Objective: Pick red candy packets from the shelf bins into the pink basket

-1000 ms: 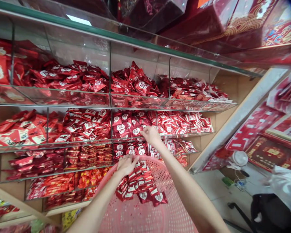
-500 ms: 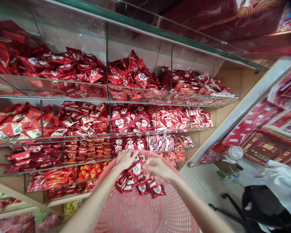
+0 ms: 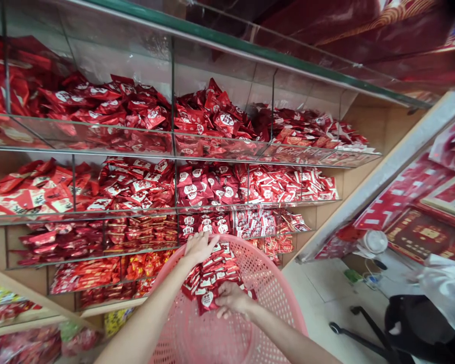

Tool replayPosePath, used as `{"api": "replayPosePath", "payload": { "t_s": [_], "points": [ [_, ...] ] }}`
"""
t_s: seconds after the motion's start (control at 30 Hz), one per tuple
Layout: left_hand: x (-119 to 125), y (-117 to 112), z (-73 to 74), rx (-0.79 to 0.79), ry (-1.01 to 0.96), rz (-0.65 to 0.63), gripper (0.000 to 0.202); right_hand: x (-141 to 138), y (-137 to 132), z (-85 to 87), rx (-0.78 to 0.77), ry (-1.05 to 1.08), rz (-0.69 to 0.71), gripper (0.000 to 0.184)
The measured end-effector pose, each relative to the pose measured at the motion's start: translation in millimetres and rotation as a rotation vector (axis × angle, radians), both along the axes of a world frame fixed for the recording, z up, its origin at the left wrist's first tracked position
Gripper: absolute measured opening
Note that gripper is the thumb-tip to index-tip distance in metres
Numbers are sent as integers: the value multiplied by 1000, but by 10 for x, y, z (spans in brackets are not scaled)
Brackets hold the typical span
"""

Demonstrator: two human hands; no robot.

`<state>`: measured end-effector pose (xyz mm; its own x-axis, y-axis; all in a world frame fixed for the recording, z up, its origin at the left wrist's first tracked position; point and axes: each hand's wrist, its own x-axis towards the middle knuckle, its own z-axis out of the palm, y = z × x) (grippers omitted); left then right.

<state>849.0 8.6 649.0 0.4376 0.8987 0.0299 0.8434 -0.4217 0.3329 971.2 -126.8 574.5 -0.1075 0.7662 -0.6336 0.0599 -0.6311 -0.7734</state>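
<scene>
Packets, red with white labels, lie in a slanting pile point(image 3: 218, 265) inside one pink basket point(image 3: 291, 308), toward its far side. In the head view they overlap too closely to be counted. One dark red packet point(image 3: 207, 302) with a white heart-shaped label lies at the near edge of the pile. The person's right hand point(image 3: 233, 299) touches its right side with curled fingers; it cannot be told whether they pinch it. The left hand point(image 3: 199, 247) lies over the far rim, thumb spread to the right; with the fingertips partly hidden, how firmly they clasp cannot be told.

Beyond the basket stands one shelf unit point(image 3: 250, 48) with at least five rows of red packets, parted by upright dividers. Glass strips front the upper rows, the basket blocks part of the lower ones, and the right hand covers some of the pile. Yellow packets point(image 3: 117, 321) show at the lower left. To the right are one black chair point(image 3: 405, 316), one white bag point(image 3: 442, 285) and one white tub point(image 3: 375, 241).
</scene>
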Motion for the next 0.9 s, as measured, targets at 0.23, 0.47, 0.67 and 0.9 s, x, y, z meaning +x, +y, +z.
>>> {"api": "replayPosePath", "payload": {
  "t_s": [0.23,0.47,0.67,0.9],
  "points": [
    [-6,21,-38,26,-7,-2,73,-49,-49,8,205,-579,185,27],
    [-8,5,-35,6,-31,16,75,49,124,910,641,-988,213,27],
    [-23,-33,29,-3,-37,7,77,176,601,2070,964,-1256,-115,31],
    [-25,-24,17,-6,-40,15,80,106,1217,2474,764,-1521,-142,49]
  ]
}}
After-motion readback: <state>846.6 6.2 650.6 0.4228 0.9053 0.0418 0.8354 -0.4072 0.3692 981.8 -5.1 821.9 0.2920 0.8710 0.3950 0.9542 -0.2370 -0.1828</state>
